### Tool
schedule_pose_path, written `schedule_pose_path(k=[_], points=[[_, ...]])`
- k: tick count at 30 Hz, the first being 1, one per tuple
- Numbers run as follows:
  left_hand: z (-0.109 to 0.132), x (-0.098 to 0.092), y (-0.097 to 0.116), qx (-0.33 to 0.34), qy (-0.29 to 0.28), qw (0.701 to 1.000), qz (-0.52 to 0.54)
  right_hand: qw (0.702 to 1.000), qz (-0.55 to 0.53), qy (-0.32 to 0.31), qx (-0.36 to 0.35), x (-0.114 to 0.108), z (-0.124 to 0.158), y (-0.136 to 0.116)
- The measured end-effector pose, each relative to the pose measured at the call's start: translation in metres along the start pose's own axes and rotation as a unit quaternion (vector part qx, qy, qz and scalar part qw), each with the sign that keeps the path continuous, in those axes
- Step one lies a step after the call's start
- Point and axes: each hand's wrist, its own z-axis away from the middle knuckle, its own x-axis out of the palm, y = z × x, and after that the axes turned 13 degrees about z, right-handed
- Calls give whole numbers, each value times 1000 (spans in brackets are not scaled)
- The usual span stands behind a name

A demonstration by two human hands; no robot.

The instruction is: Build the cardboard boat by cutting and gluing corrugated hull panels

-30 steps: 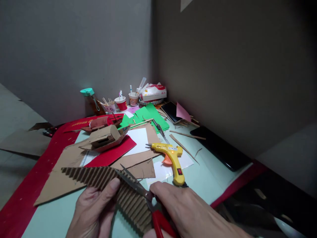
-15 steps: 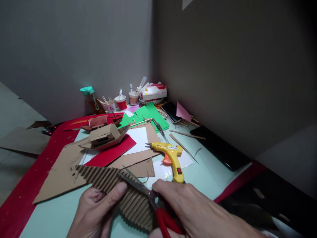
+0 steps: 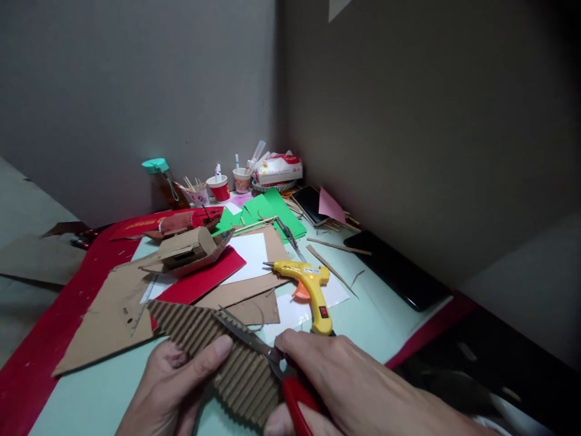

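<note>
My left hand (image 3: 175, 384) grips a ridged piece of corrugated cardboard (image 3: 218, 348), thumb pressed on top of it. My right hand (image 3: 345, 384) is closed on the red handles of a pair of scissors (image 3: 258, 351). The open blades straddle the upper edge of the corrugated piece. Just beyond my right hand a yellow glue gun (image 3: 311, 287) lies on white paper.
A small cardboard boat model (image 3: 193, 251) sits on red paper (image 3: 200, 281). Flat brown cardboard (image 3: 106, 318), green sheets (image 3: 267, 209), cups with sticks (image 3: 220, 186), a bottle (image 3: 163, 181), two phones (image 3: 397, 269) and thin strips crowd the table. Walls close in behind and to the right.
The corrugated piece has slid rightward through the scissors, so less of it sticks out to the left. The view has shifted slightly; both hands keep their grip.
</note>
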Motion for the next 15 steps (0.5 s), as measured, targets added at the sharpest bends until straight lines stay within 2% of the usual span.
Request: schedule_pose_path(k=[3, 9, 13, 15], points=[[1, 2, -1, -5, -27, 1000, -4, 1000, 24, -8, 10, -3, 0, -3], [2, 0, -1, -25, -51, 998, -21, 999, -6, 16, -42, 5, -5, 6], [3, -3, -1, -25, -5, 1000, 14, 998, -35, 16, -48, 6, -3, 9], [3, -2, 0, 1, 10, 999, 34, 999, -24, 10, -43, 6, 1, 8]])
